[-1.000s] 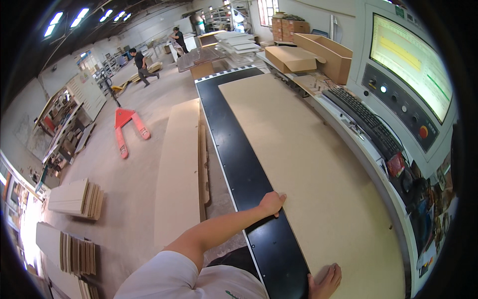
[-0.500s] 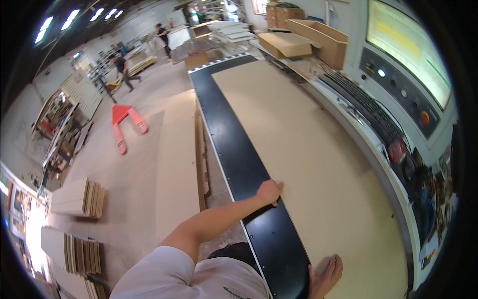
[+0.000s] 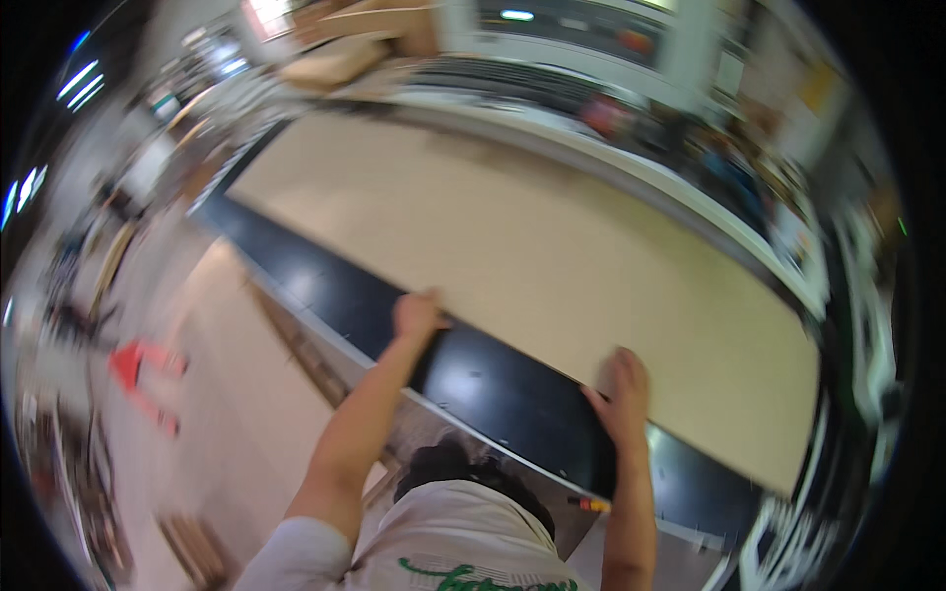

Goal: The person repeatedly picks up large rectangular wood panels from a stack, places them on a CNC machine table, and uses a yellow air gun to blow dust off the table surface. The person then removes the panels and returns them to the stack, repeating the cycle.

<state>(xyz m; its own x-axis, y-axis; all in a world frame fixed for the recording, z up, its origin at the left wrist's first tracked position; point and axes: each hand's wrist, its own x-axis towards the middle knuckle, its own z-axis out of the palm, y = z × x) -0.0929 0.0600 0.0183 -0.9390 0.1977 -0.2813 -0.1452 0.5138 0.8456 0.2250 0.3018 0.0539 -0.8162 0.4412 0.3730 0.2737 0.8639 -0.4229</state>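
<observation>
A large tan board [image 3: 552,266], which looks like fibreboard, lies flat on a black-topped table [image 3: 473,374]. At the board's near edge my left hand [image 3: 419,313] is closed, its fingers curled against that edge; motion blur softens the detail. Farther right, my right hand [image 3: 623,394] is open on the same edge, fingers laid over the board's top and thumb apart along the side. A strip of black tabletop shows between the board and my body.
Beyond the board are a keyboard [image 3: 512,79] and a control panel [image 3: 591,34] with a red button. Cardboard boxes [image 3: 340,59] stand at the far left. A red pallet jack [image 3: 143,369] is on the floor, left of a tan board stack [image 3: 227,295].
My view has swung to the right, so the table now runs across it. Both hands stay at the board's near edge. More of the table's right end shows.
</observation>
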